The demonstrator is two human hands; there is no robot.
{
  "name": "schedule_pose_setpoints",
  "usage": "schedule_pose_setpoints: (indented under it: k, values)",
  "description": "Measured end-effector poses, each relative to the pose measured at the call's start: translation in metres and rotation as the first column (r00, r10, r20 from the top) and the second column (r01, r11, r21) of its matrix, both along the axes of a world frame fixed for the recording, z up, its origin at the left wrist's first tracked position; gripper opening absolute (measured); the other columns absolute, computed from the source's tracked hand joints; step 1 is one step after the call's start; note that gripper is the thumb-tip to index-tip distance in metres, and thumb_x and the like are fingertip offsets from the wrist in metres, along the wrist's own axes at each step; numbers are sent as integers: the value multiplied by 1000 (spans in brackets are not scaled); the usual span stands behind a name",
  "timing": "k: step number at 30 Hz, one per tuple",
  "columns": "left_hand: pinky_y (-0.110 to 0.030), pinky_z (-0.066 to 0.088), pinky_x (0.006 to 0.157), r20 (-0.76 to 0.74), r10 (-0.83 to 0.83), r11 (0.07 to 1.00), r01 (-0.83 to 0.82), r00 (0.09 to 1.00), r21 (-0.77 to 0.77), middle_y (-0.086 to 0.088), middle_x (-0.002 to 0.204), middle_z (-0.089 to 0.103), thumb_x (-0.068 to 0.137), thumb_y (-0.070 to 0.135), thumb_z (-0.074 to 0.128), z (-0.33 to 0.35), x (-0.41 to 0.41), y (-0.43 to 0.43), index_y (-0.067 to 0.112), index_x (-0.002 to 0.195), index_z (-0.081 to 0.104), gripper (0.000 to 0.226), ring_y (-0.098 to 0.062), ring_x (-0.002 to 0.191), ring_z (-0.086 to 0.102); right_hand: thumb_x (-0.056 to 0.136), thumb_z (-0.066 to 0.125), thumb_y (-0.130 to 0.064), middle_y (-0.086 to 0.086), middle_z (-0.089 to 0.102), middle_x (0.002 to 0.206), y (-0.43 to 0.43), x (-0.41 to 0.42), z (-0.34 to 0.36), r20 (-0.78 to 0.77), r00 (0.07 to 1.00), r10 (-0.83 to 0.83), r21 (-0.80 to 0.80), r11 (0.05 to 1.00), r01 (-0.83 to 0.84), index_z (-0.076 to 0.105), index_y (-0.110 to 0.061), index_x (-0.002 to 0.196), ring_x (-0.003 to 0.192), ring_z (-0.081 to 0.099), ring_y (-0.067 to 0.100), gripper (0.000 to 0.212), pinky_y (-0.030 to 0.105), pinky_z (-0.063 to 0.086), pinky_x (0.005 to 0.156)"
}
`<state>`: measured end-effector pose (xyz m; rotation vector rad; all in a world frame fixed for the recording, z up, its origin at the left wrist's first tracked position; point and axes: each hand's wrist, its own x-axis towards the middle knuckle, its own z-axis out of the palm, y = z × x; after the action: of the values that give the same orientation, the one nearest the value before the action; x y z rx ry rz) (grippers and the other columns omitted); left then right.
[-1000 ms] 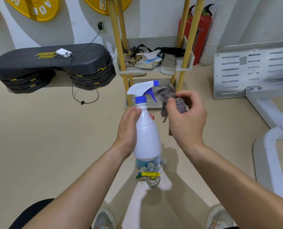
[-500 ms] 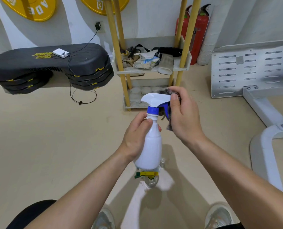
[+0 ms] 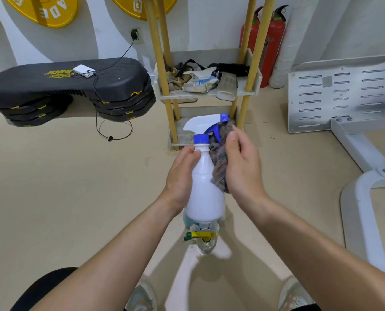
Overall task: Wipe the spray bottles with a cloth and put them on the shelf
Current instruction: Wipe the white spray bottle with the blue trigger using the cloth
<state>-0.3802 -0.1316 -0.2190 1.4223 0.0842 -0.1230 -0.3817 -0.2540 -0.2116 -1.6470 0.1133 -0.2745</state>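
1. Head view: my left hand (image 3: 180, 173) grips the white spray bottle (image 3: 206, 194) around its shoulder, thumb lying on the front just below the blue collar.
2. My right hand (image 3: 241, 167) holds a grey cloth (image 3: 220, 162) and presses it against the bottle's right side, just under the blue trigger, thumb pointing up along the fabric.
3. I hold the bottle upright in the air in front of the shelf (image 3: 252, 86), on my side of it and not resting on any tier; its nozzle points to my right.
4. On the floor in front of the shelf, directly below the bottle I am holding, stands a second bottle (image 3: 203, 235) with a yellow and green spray head, partly hidden.
5. The shelf's middle tier carries a crumpled bag (image 3: 200, 80) and dark straps.
6. Left of the shelf lies a stacked black step platform (image 3: 70, 86); behind the shelf's right posts stand red fire extinguishers (image 3: 274, 41); right of the shelf leans a slotted metal plate (image 3: 339, 95).
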Motion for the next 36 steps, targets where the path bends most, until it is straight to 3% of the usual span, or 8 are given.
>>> schedule_pose_setpoints:
  k: [3,7,11,15,19,25,31,36]
  values:
    - [-22,48,65,-7,50,998,-50,999,-30,1,85,67,102,14,44,-1,2,2,13,104,62,19,-10,74,61,107,48,-32,-15,74,101,5,-9,-1,28,998,51,-66,997,-49,66,-24,123,94,68,1,26,21,53,81]
    - [-30,48,71,-24,133,987,-135,991,-84,1,83,67,94,26,53,-2,10,9,20,90,65,14,-15,76,62,103,55,-35,-8,76,96,2,-9,2,-46,998,32,-11,999,-32,69,-23,115,90,70,10,22,34,56,83]
    - [-24,45,58,19,185,982,-184,983,-40,13,67,60,102,18,47,1,14,12,19,84,56,20,-7,61,57,98,62,-35,-15,71,87,-1,-11,2,-81,989,-124,-60,991,119,66,-27,102,81,66,-1,10,22,49,75]
    - [-24,51,67,60,151,989,-151,987,-3,1,86,67,96,24,56,-3,13,6,18,93,61,8,-13,77,63,94,68,-25,-10,68,98,10,-21,11,88,994,-67,-244,966,87,70,-27,105,90,60,-7,11,7,42,75]
    - [-19,50,67,112,96,994,-101,989,34,10,79,68,99,21,58,-10,3,-5,13,103,59,9,-5,74,63,92,72,-19,1,55,106,12,-17,12,270,953,-140,-351,907,232,68,-16,113,94,49,-17,21,-1,33,81]
    - [-26,50,76,145,106,990,-119,984,81,11,90,71,94,36,55,-18,-2,-11,24,103,61,17,-9,85,65,98,63,-27,-2,56,108,13,-13,3,219,968,-121,-468,858,213,72,-17,121,91,58,5,26,25,51,81]
    - [-26,52,79,122,89,996,-92,989,18,1,99,72,105,13,50,-19,2,-9,19,107,59,11,-11,89,67,99,51,-41,2,48,121,19,-21,4,42,999,-30,-616,786,49,56,-20,140,111,55,22,46,37,50,93]
    - [-26,51,78,157,90,993,-100,983,56,8,96,72,95,33,55,-20,3,-5,24,107,60,15,-9,88,66,96,49,-39,-1,51,104,8,-17,9,-108,993,39,-594,798,-96,67,-22,114,102,54,17,31,38,48,91]
